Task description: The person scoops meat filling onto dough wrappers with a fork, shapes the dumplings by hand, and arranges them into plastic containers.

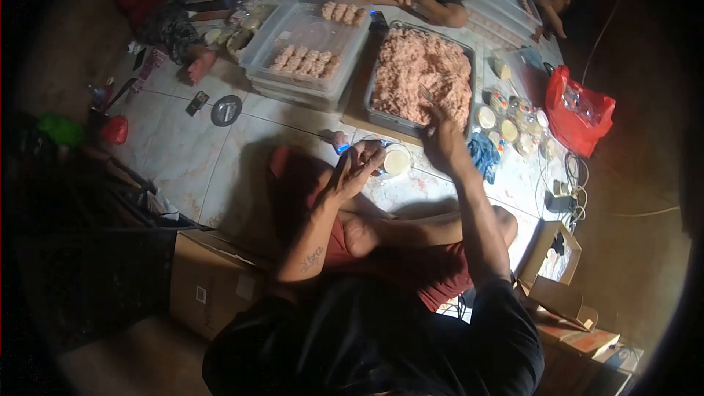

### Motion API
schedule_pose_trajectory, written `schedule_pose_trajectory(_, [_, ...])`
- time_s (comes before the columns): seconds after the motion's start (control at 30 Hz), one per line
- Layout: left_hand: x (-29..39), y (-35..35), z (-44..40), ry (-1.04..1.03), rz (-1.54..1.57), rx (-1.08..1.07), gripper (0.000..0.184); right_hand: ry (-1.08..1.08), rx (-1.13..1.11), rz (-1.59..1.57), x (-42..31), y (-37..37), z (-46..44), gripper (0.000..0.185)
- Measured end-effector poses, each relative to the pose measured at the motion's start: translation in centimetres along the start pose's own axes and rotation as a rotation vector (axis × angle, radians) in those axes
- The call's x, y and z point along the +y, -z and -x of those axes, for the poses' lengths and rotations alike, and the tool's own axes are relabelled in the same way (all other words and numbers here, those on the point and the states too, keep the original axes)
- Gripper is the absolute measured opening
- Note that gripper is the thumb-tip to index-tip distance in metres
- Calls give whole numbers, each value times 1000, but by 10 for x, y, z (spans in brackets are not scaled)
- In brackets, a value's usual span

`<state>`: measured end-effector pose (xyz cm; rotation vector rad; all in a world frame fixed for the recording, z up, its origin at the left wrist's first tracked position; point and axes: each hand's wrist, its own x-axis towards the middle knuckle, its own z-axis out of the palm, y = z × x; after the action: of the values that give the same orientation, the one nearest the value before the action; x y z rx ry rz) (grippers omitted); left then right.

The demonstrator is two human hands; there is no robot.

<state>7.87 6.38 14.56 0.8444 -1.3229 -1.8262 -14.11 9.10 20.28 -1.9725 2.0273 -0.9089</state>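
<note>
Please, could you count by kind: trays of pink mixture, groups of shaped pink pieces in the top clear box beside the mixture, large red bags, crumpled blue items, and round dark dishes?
Tray of pink mixture: 1
Groups of shaped pieces in the clear box: 2
Large red bag: 1
Crumpled blue item: 1
Round dark dish: 1
Total: 6

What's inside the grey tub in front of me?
The grey tub holds pinkish minced mixture, with the fork in your right hand at its surface. The mixture hides the tub's floor.
</note>
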Motion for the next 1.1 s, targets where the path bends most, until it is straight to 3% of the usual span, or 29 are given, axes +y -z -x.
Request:
schedule_pose_trajectory(0.03, [-6, 10, -5, -45, -115, -128, 52, 45, -51, -75, -9, -17, 14, 43])
schedule_pose_trajectory(0.1, [-26, 14, -8, -37, -241, -128, 55, 232, -39, -127, 18, -76, 53, 47])
schedule_pose_trajectory(0.2, [-41, 18, -4, 102, -206, -153, 56, 214, -265, 34, -9, -68, 73, 44])
schedule_pose_trajectory(0.27, [-51, 35, -12, -26, -95, 59, 51, -266, -211, -315, -12, -54, 96, 37])
schedule_pose_trajectory(0.3, [-46, 52, -20, -36, -237, 189, 45, -289, -178, -268, -4, -51, 109, 32])
schedule_pose_trajectory(0.33, [-31, 70, -33, -53, -378, 320, 40, -510, -177, -475, 0, -43, 123, 32])
schedule_pose_trajectory(0.4, [-49, 120, -56, -245, -860, 406, 52, -747, -168, -544, -3, -23, 139, 32])
schedule_pose_trajectory(0.5, [-51, 121, -67, -205, -988, 249, 65, -707, -185, -493, 21, -23, 167, 28])
schedule_pose_trajectory(0.53, [-51, 113, -70, -165, -1044, 133, 69, -558, -119, -394, 23, -25, 169, 27])
schedule_pose_trajectory(0.57, [-66, 110, -82, -180, -1140, 134, 62, -406, -51, -296, 23, -25, 168, 26])
schedule_pose_trajectory(0.6, [-78, 112, -92, -179, -1138, 136, 62, -405, -53, -294, 23, -26, 162, 26])
schedule_pose_trajectory(0.67, [-96, 115, -107, 17, -1191, -2, 45, -352, -147, -207, 14, -26, 135, 26])
schedule_pose_trajectory(0.7, [-105, 119, -113, -29, -1200, 42, 31, -383, -104, -296, 4, -34, 120, 28])
schedule_pose_trajectory(0.73, [-105, 120, -112, -27, -1197, 43, 31, -409, -159, -433, 8, -44, 106, 33])
schedule_pose_trajectory(0.8, [-97, 124, -111, -131, -891, 352, 29, -351, -212, -523, 0, -65, 74, 39])
schedule_pose_trajectory(0.83, [-99, 133, -112, -230, -901, 459, 34, -267, -207, -427, 1, -84, 57, 32])
schedule_pose_trajectory(0.87, [-100, 141, -112, -225, -897, 461, 34, -53, -174, -205, -1, -101, 38, 25])
schedule_pose_trajectory(0.93, [-100, 151, -109, -43, -24, 641, 42, 124, -133, -148, 15, -156, 12, 21])
schedule_pose_trajectory(0.97, [-89, 150, -102, -18, 136, 629, 46, 290, -68, -150, 6, -164, -4, 21])
schedule_pose_trajectory(1.1, [-94, 162, -109, 115, 122, 681, 41, 341, -93, -80, 25, -250, -33, 25])
